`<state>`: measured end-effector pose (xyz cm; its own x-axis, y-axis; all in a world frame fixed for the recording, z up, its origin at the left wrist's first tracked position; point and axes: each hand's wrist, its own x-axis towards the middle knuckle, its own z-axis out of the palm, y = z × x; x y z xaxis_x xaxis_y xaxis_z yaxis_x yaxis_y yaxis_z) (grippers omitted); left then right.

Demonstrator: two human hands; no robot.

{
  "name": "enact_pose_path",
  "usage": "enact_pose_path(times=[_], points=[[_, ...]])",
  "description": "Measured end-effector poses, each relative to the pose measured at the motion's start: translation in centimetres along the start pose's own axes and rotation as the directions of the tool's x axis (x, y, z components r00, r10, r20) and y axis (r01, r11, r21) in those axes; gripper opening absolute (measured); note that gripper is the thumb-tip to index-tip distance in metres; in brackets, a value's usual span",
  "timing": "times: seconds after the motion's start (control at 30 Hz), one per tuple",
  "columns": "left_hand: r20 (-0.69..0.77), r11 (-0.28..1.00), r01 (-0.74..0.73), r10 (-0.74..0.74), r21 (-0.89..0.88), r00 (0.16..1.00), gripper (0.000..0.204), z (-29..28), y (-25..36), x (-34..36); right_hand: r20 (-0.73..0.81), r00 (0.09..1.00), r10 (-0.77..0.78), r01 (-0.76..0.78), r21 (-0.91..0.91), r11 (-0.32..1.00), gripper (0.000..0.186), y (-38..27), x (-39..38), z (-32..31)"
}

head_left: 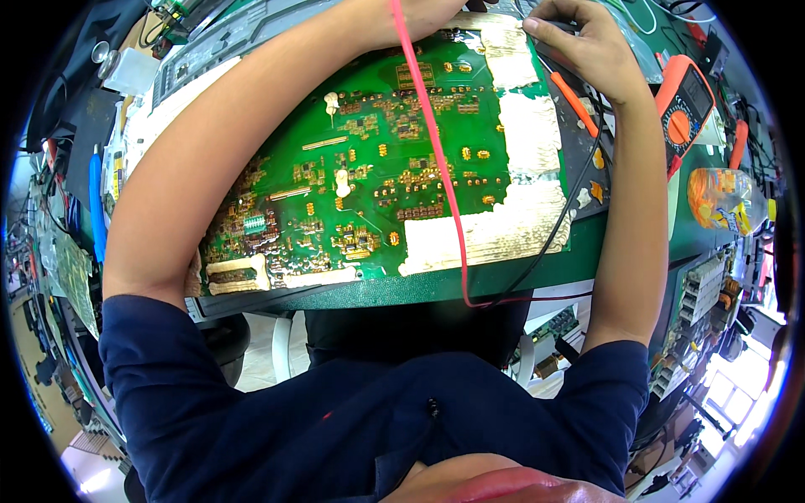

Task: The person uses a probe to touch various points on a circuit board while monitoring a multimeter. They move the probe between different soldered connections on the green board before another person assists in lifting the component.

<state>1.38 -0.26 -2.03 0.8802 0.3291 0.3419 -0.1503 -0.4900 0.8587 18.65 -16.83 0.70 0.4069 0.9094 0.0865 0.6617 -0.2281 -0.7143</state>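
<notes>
A large green circuit board (377, 168) lies on the bench before me, with thick cream-coloured strips (486, 230) along its right and near edges. My left hand (432, 17) is over the board's far edge; the picture's top cuts it off and its fingers are mostly hidden. A red test lead (436, 151) hangs from near that hand across the board. My right hand (591, 46) is at the far right corner, its fingers curled and thumb closed beside the cream strip. What it pinches is too small to tell. A black lead (563, 222) runs below it.
Right of my right forearm lie an orange multimeter (683, 109) and a clear bottle with orange contents (721, 201). An orange-handled tool (574, 102) lies beside the board. A small clear jar (130, 71) stands at the far left. More boards (704, 293) lie at the right.
</notes>
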Motion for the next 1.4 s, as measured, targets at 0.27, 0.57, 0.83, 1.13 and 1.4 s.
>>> enact_pose_path(times=[0.27, 0.57, 0.83, 1.13, 1.4], points=[[-0.011, 0.998, -0.029, 0.029, 0.048, 1.000, 0.044, -0.1, 0.0, 0.1, -0.112, 0.969, -0.218, 0.186, -0.246, 0.951, 0.018, -2.4, -1.3, 0.4], [-0.020, 0.998, -0.031, 0.032, 0.046, 0.999, 0.043, -0.1, 0.2, 0.0, -0.122, 0.841, -0.527, 0.269, -0.752, 0.602, 0.014, -5.7, -2.8, 1.6], [-0.015, 0.995, 0.041, -0.040, 0.087, 0.999, 0.032, 0.1, 1.5, -0.4, -0.009, 0.731, -0.683, 0.316, -0.882, 0.349, 0.025, -3.6, -2.2, 1.2], [0.081, 0.854, -0.306, 0.301, 0.421, 0.950, 0.022, 0.1, 1.1, -0.5, -0.085, 0.960, -0.266, 0.215, -0.382, 0.899, 0.033, -0.4, -0.7, -0.6], [0.204, 0.731, -0.395, 0.341, 0.557, 0.918, 0.025, 1.0, 1.8, -0.7, -0.131, 0.899, -0.417, 0.343, -0.382, 0.858, 0.031, 1.4, 0.0, 0.0]])
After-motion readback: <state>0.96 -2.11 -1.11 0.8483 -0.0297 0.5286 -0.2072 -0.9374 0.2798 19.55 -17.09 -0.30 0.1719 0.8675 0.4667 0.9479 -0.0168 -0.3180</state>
